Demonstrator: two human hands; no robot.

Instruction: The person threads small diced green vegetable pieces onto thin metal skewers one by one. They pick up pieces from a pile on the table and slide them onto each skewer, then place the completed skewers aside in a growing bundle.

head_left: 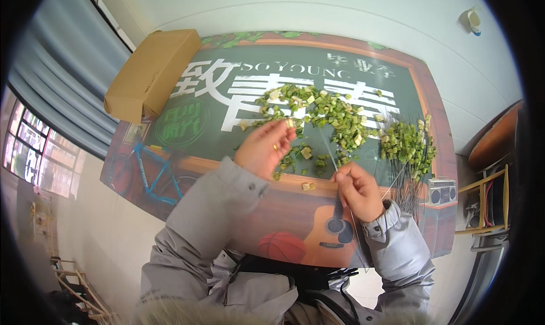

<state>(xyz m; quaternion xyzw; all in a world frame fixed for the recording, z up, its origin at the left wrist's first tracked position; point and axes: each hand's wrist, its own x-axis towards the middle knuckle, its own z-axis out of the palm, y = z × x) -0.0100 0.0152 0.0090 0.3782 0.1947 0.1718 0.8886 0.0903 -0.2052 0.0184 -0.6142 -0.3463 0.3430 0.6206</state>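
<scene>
My left hand [262, 151] pinches a small pale-green chopped piece [290, 123] between thumb and fingertips, above the table. Lower and to the right, my right hand [360, 193] grips a thin skewer [328, 147] that slants up and away to the left; its far end looks bare. Beyond both hands lies a loose heap of chopped green pieces [335, 116], some whitish, with strays nearer me. To the right of the right hand, a bundle of thin skewers bears many green pieces [407, 148] at its far ends, the bare lengths pointing toward me.
The printed table [227, 234] stands in front of me against a pale wall. A long brown cardboard box [153, 72] lies at its far left corner. A blue-grey curtain [62, 69] hangs at the left, and a wooden-framed chair [491, 200] stands past the right edge.
</scene>
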